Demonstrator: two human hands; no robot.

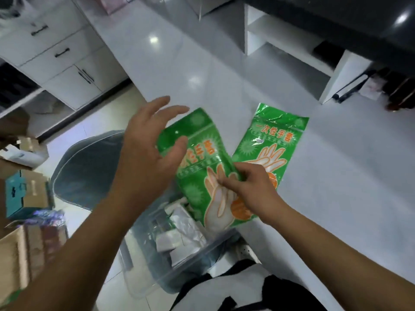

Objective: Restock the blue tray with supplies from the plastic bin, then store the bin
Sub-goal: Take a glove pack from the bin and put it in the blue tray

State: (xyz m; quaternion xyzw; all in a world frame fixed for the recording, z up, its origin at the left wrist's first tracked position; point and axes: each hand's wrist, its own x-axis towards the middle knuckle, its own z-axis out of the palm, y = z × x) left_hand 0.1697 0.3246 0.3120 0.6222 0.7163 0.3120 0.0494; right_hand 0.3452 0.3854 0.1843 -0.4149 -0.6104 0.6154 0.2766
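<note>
Two green packs of disposable gloves on my feed, so I'll place everything off the plastic bin [157, 272], the one clear tub low in the middle. The first glove packet [197, 176] is tilted over the bin's far end. The second glove packet [276, 142] lies flat on the white counter [336, 198] just past the bin on its right side, with its near left edge right against the first one. The right hand [249, 182] has its fingers curled and pinches the first packet along its right edge, right where the two packs meet. The left hand [155, 151] is spread wide and holds nothing. It hovers over that same packet's top left corner, and I can't tell whether the thumb actually touches the plastic. Inside the bin there's a heap of white packets [179, 230], too blurry for me to count. Left of the bin sits one grey chair [89, 167], and further left are some cardboard boxes [22, 254] — smeared, so no count there either.
</note>
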